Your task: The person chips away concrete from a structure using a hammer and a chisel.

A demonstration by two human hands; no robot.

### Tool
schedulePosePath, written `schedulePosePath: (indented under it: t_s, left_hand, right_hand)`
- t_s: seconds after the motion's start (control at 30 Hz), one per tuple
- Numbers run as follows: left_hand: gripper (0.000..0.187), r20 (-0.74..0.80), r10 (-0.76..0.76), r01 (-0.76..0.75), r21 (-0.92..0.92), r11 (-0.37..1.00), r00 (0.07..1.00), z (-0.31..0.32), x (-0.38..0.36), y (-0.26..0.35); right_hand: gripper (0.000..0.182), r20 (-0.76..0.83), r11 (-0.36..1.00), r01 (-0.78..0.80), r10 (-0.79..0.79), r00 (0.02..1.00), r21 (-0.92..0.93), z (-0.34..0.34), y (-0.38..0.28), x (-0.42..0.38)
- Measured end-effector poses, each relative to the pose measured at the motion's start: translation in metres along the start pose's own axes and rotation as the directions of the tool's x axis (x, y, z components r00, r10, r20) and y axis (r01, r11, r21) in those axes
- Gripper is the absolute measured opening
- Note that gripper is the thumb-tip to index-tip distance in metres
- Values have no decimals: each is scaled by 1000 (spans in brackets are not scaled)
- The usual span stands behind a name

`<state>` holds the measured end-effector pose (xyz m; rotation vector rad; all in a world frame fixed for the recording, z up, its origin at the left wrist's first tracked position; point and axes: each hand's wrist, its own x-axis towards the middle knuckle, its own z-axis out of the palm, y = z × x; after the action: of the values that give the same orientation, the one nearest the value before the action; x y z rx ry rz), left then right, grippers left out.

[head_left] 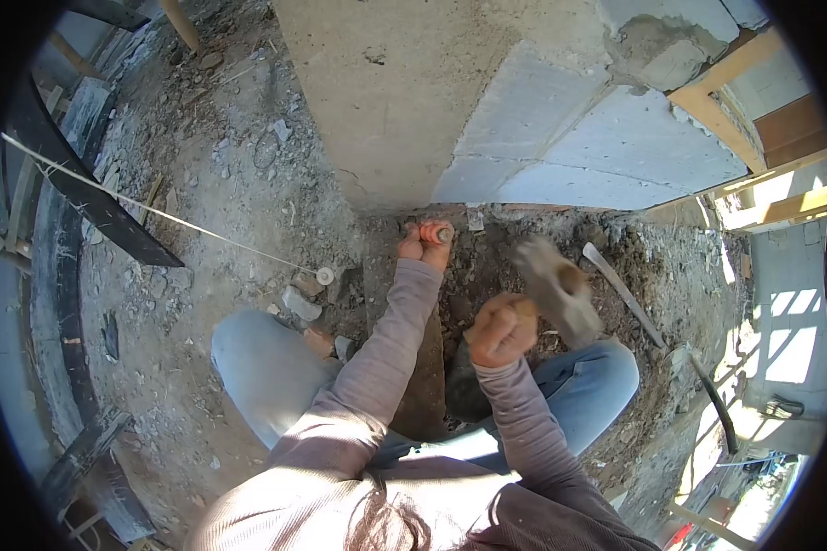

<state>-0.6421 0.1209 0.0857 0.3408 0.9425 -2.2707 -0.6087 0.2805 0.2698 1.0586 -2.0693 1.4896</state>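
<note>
My left hand is closed around a chisel with an orange grip, at the foot of the concrete wall. The chisel's round struck end faces me, and its tip is hidden. In my right hand is a hammer, its head smeared by motion and raised to the right of the chisel, apart from it. My fingers wrap its handle, which is mostly hidden. Dug-up soil and rubble lie below the wall, between and around my hands.
The concrete wall with pale blue panels rises ahead. A long thin bar and a dark curved piece lie on the right. A taut string runs left from a white disc near stones.
</note>
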Motion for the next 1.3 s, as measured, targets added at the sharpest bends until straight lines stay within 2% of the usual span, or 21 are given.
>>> schedulePosePath:
  t_s: [0.03,0.07,0.13,0.2,0.3,0.33,0.4,0.43,0.47,0.53,0.6,0.67,0.73,0.8,0.87,0.9,0.93,0.97,1.07,1.2,1.3]
  left_hand:
    - [29,22,-22,22,24,999,1000,1,3,3]
    - [29,37,-45,44,49,998,998,1,1,3]
    - [29,3,-18,18,45,999,1000,23,-1,-2]
    - [29,-87,49,-47,23,999,995,18,-16,6]
    - [29,-14,-79,77,-134,988,997,19,-10,14]
    - [28,-15,-83,80,-139,987,996,19,-9,15]
    - [28,-22,-90,86,-138,987,996,19,-11,17]
    - [26,-45,-59,59,-1,998,997,23,-13,16]
    - [24,-62,-26,34,136,990,998,26,-15,15]
    - [21,-64,-119,125,85,989,991,37,-29,26]
    - [18,-79,-181,183,27,983,980,38,-45,38]
    - [12,-242,-454,454,-58,889,857,30,-57,44]
    - [11,-290,-476,495,-8,869,830,10,-69,56]
    - [11,-336,-491,533,39,845,804,4,-81,56]
    - [17,-376,-374,450,136,883,848,15,-99,44]
    - [17,-385,-367,446,140,884,847,22,-109,34]
    - [17,-422,-250,396,306,866,871,30,-121,18]
    - [17,-435,-129,345,464,816,891,37,-130,3]
    - [16,-492,52,276,570,774,869,53,-144,-32]
    - [11,-357,-6,223,570,791,934,42,-124,-28]
    - [16,-229,-118,205,407,890,966,37,-99,-25]
  right_hand:
    - [33,128,983,-170,178,976,-64,13,14,-24]
    - [33,122,984,-165,172,977,-68,6,27,-43]
    - [27,444,769,-630,604,662,-106,-1,49,-54]
    - [28,443,757,-652,600,666,-45,-23,3,-20]
    - [45,163,856,-413,380,910,311,-29,-38,13]
    - [45,154,855,-413,383,911,314,-24,-34,12]
    - [42,147,945,-197,163,976,260,-8,-16,-7]
    - [40,160,994,-100,92,983,42,8,3,-21]
    - [40,150,995,-97,91,985,37,11,14,-34]
    - [34,479,847,-481,527,702,-227,13,27,-54]
    - [38,422,826,-542,552,719,-157,5,20,-58]
    - [38,373,740,-666,646,666,-92,-10,17,-58]
    - [39,339,689,-722,665,666,66,-8,34,-72]
    - [39,341,411,-861,797,499,300,-17,17,-42]
    - [40,314,394,-856,810,495,333,-24,13,-26]
    - [39,347,287,-892,845,407,348,-30,8,-15]
    - [38,384,178,-917,867,318,357,-33,6,-9]
    - [38,389,172,-918,866,314,357,-32,9,-8]
    - [39,371,175,-927,879,300,333,-32,10,-10]
    - [41,408,171,-939,867,287,298,-31,9,-18]
    - [42,425,211,-942,851,308,260,-29,4,-22]
